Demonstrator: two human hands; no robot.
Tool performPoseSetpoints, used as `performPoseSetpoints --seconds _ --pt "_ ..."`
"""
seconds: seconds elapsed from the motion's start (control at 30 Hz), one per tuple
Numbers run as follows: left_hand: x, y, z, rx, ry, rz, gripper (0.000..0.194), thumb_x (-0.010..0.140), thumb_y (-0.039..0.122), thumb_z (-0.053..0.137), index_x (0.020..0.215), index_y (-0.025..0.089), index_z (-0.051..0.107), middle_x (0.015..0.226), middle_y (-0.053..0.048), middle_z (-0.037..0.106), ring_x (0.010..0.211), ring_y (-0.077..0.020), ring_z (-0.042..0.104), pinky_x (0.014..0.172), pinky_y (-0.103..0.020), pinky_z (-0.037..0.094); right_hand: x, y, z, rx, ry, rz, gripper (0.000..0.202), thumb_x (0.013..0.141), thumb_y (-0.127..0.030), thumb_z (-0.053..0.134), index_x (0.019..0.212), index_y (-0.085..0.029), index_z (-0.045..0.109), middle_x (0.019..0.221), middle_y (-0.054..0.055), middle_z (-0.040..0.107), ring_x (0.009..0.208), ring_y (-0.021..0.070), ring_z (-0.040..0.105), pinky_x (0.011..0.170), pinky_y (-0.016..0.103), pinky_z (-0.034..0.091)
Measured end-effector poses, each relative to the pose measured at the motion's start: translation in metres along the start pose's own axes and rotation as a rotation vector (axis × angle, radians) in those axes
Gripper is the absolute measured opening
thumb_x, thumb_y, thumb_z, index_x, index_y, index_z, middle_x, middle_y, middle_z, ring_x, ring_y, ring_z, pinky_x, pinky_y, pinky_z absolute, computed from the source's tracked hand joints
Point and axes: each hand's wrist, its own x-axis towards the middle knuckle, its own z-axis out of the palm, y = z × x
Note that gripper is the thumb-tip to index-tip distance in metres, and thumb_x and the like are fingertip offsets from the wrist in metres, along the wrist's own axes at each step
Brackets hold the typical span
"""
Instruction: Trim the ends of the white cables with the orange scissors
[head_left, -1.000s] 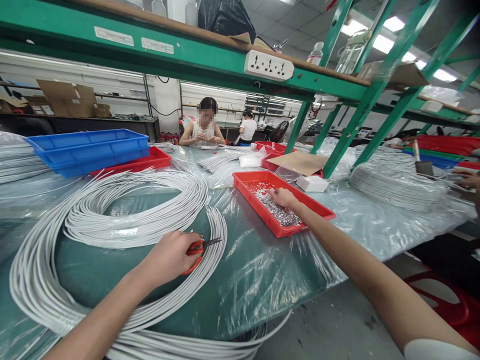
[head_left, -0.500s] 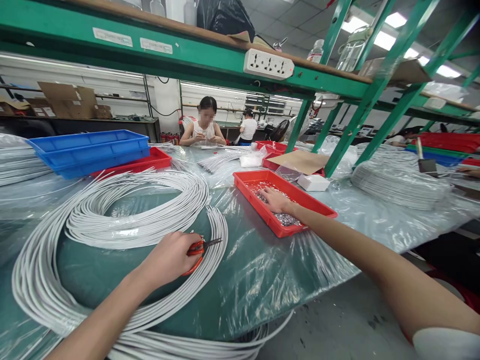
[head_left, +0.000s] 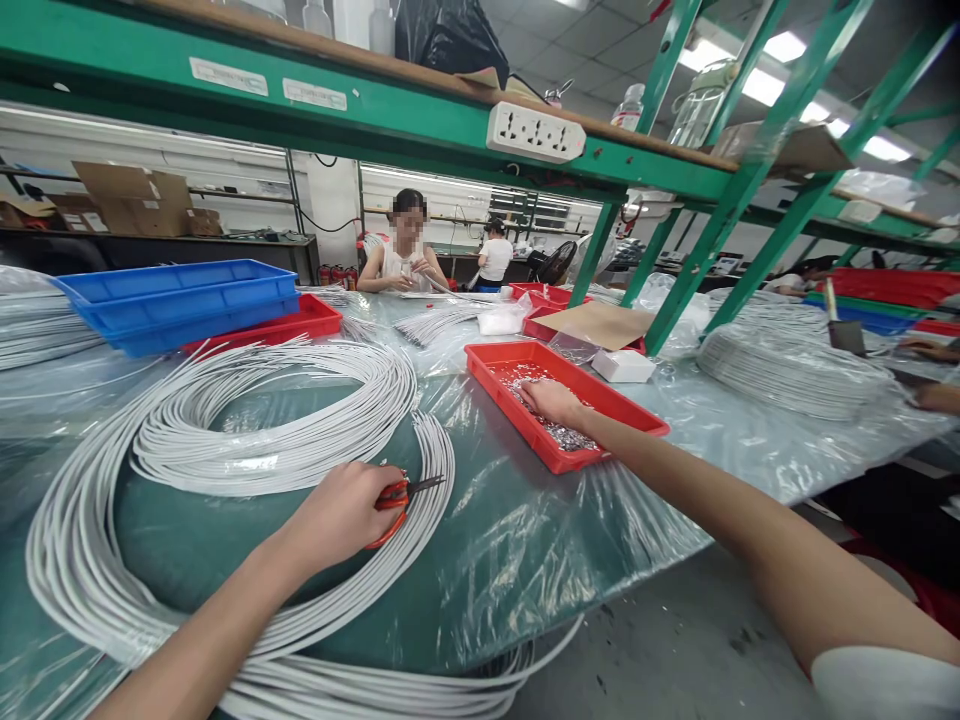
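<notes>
My left hand [head_left: 351,510] is closed around a pair of scissors with orange handles [head_left: 391,512]. Their dark, narrow blades point right, over a coil of white cable [head_left: 435,470] on the table. My right hand [head_left: 553,402] reaches into a red tray [head_left: 574,462], fingers bunched and tips down among small shiny metal parts [head_left: 568,437]. Whatever those fingertips grip is hidden. A second, thicker coil of white cables [head_left: 247,470] lies just beyond my left hand.
Blue trays [head_left: 180,305] rest over a red tray [head_left: 319,318] at back left. Right of my tray are a white box [head_left: 622,367] and green shelf posts [head_left: 701,245]. Wrapped cable coils [head_left: 795,370] lie farther right. A co-worker [head_left: 405,255] sits across the table.
My right hand's fingers, spread over the metal parts before, have drawn together and curled down into them. My left hand keeps its hold on the scissors and has hardly moved.
</notes>
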Motion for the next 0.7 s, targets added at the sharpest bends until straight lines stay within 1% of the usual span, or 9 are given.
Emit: performPoseSetpoints --seconds 0.13,0.23,0.3,0.4,0.47,0.53,0.63,0.7 --pt "0.0 0.001 -0.001 0.005 -0.003 -0.01 0.015 0.076 0.016 0.046 0.063 0.02 0.039 0.055 0.002 0.043 0.051 -0.0128 0.031 0.054 -0.029 0.017 0.001 0.009 -0.001 0.035 0.059 0.079 0.03 0.095 -0.035 0.057 0.119 -0.016 0.06 0.117 0.009 0.063 0.099 0.0199 0.064 0.085 0.041 0.055" --pt "0.0 0.0 0.0 0.002 -0.005 -0.01 0.014 0.077 0.017 0.047 0.065 0.02 0.041 0.057 0.001 0.047 0.052 -0.0127 0.032 0.055 -0.028 0.018 0.0 0.014 -0.001 0.068 0.111 0.112 0.033 0.096 -0.036 0.056 0.122 -0.016 0.058 0.117 0.009 0.063 0.098 0.0198 0.064 0.084 0.04 0.055" --pt "0.0 0.0 0.0 0.004 -0.003 -0.005 0.013 0.077 0.017 0.047 0.066 0.02 0.042 0.058 0.001 0.049 0.052 -0.0127 0.033 0.055 -0.028 0.018 -0.001 0.014 -0.002 0.085 0.147 0.109 0.033 0.099 -0.033 0.05 0.127 -0.015 0.054 0.118 0.011 0.064 0.1 0.021 0.064 0.086 0.04 0.053" --pt "0.0 -0.001 0.001 0.016 0.001 -0.007 0.013 0.078 0.018 0.046 0.066 0.02 0.043 0.058 0.001 0.05 0.053 -0.0125 0.033 0.055 -0.028 0.018 -0.001 0.009 -0.002 0.097 0.185 0.094 0.036 0.102 -0.028 0.036 0.133 -0.014 0.047 0.122 0.016 0.063 0.109 0.0247 0.062 0.089 0.035 0.048" --pt "0.0 -0.001 0.001 0.022 0.001 -0.013 0.013 0.079 0.018 0.046 0.066 0.02 0.043 0.058 0.001 0.05 0.053 -0.0126 0.033 0.055 -0.028 0.018 -0.001 0.007 -0.002 0.094 0.193 0.091 0.038 0.102 -0.033 0.032 0.133 -0.015 0.046 0.127 0.018 0.061 0.115 0.0268 0.06 0.09 0.033 0.047" --pt "0.0 -0.001 0.001 0.023 -0.004 -0.014 0.013 0.079 0.019 0.045 0.067 0.02 0.044 0.058 0.001 0.051 0.053 -0.0126 0.034 0.055 -0.028 0.018 0.0 0.006 -0.001 0.082 0.191 0.11 0.042 0.101 -0.04 0.032 0.131 -0.015 0.047 0.129 0.018 0.06 0.118 0.0287 0.058 0.09 0.034 0.046" --pt "0.001 0.0 0.001 0.021 -0.007 -0.006 0.012 0.079 0.018 0.045 0.067 0.02 0.044 0.059 0.0 0.052 0.053 -0.0127 0.035 0.054 -0.028 0.018 0.0 0.009 -0.001 0.055 0.182 0.176 0.052 0.1 -0.049 0.027 0.13 -0.01 0.046 0.128 0.023 0.058 0.117 0.0337 0.058 0.09 0.04 0.047" --pt "0.001 -0.001 0.001 0.027 -0.005 -0.009 0.012 0.077 0.016 0.045 0.066 0.02 0.042 0.058 0.0 0.051 0.053 -0.0128 0.036 0.054 -0.028 0.018 -0.001 0.01 -0.001 0.04 0.166 0.189 0.062 0.098 -0.056 0.025 0.132 -0.008 0.043 0.127 0.025 0.057 0.113 0.0364 0.06 0.088 0.043 0.048"
